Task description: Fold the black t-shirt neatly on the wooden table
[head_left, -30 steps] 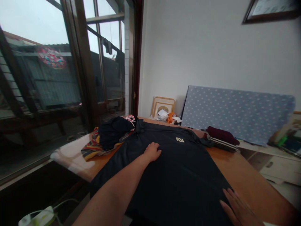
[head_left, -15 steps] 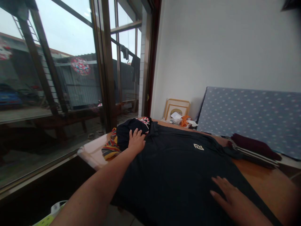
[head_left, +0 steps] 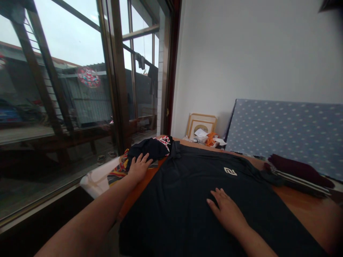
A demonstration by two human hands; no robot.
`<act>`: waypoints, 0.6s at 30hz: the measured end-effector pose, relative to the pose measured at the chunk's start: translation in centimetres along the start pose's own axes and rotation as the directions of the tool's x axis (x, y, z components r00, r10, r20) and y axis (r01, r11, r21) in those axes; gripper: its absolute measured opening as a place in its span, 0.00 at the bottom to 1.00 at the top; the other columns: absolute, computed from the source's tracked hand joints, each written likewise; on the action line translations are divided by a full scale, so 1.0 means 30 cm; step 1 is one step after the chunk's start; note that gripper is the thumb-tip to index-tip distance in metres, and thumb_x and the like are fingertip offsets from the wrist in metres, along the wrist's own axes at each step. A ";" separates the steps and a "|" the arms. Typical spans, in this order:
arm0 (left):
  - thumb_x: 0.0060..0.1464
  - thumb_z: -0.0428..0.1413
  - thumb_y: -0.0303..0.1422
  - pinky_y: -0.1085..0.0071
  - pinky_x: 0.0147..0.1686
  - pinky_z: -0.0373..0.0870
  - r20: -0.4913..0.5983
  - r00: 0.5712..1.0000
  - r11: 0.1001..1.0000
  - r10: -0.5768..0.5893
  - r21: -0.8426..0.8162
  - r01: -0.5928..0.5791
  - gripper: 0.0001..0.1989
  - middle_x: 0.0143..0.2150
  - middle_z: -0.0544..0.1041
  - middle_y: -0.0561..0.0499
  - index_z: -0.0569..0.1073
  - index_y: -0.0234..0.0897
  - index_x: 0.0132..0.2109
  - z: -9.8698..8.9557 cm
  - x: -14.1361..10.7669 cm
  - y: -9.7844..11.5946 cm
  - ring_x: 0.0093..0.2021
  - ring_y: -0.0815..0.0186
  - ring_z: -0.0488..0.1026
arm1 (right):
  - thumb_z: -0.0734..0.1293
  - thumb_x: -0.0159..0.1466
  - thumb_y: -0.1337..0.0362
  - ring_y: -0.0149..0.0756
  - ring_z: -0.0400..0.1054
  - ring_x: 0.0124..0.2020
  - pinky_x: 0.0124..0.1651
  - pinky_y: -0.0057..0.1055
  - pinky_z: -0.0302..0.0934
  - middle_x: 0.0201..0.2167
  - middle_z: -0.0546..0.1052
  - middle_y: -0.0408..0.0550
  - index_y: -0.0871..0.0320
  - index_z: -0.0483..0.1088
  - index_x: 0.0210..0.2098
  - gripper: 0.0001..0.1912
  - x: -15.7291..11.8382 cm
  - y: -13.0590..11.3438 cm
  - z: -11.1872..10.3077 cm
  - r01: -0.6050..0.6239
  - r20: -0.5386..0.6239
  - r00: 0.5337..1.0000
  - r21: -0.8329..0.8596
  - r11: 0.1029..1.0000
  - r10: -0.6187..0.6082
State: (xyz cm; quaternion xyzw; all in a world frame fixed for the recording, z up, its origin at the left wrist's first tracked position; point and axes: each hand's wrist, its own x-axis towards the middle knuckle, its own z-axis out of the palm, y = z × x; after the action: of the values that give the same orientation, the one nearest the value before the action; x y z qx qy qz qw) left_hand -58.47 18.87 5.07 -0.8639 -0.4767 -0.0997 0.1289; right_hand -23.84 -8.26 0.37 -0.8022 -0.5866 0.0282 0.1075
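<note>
A dark polo shirt (head_left: pixel 184 200) with a pale logo on the chest lies spread out on the orange-brown table (head_left: pixel 300 203). My right hand (head_left: pixel 226 210) rests flat on the shirt below the logo, fingers stretched out. Beyond the shirt's left edge, my left hand (head_left: pixel 139 167) lies open with spread fingers against a dark bundled garment (head_left: pixel 146 148). Under that bundle shows a striped multicolour cloth (head_left: pixel 118 172). A red-and-white patterned piece (head_left: pixel 165 142) sits at the bundle's far end.
Folded clothes (head_left: pixel 298 171), one maroon, lie at the table's right. Behind them leans a blue dotted board (head_left: pixel 284 135). A gold frame (head_left: pixel 202 123) and crumpled papers (head_left: pixel 211 138) stand by the wall. A glass window (head_left: pixel 80 89) runs along the left.
My left hand has moved left with the dark bundle, baring a strip of table beside the shirt. My right hand has shifted left and up across the shirt.
</note>
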 end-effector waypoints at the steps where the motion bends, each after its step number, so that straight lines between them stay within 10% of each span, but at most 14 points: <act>1: 0.57 0.50 0.26 0.38 0.65 0.42 0.013 1.000 1.000 0.003 0.010 -0.003 0.31 0.75 0.51 0.49 0.65 0.51 0.67 -0.011 0.004 -0.001 0.73 0.44 0.45 | 0.53 0.69 0.44 0.50 0.49 0.72 0.70 0.49 0.47 0.68 0.62 0.56 0.61 0.64 0.66 0.36 -0.001 0.005 0.015 -0.003 -0.008 1.000 0.000 1.000 0.003; 10: 0.61 0.51 0.40 0.45 0.58 0.56 -0.076 0.992 0.995 0.102 -0.016 -0.103 0.16 0.53 0.74 0.37 0.78 0.40 0.49 -0.110 0.179 0.200 0.59 0.45 0.64 | 0.53 0.69 0.43 0.49 0.51 0.71 0.71 0.49 0.46 0.68 0.63 0.53 0.57 0.66 0.65 0.35 -0.008 0.017 0.030 -0.001 -0.049 0.999 0.021 1.000 0.002; 18: 0.58 0.50 0.26 0.62 0.51 0.69 0.137 0.981 0.976 0.138 -0.187 -0.111 0.17 0.52 0.76 0.41 0.77 0.40 0.50 0.048 0.380 0.408 0.52 0.56 0.73 | 0.54 0.69 0.43 0.49 0.53 0.70 0.71 0.49 0.47 0.67 0.64 0.52 0.55 0.67 0.64 0.34 -0.011 0.020 0.016 0.011 -0.086 0.996 0.091 0.996 -0.003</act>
State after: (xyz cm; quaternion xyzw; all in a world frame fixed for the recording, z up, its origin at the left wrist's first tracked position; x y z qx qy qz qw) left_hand -42.00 22.13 5.52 -0.9052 -0.4188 -0.0688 0.0210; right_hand -23.45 -8.67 -0.24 -0.7947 -0.5825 0.0204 0.1694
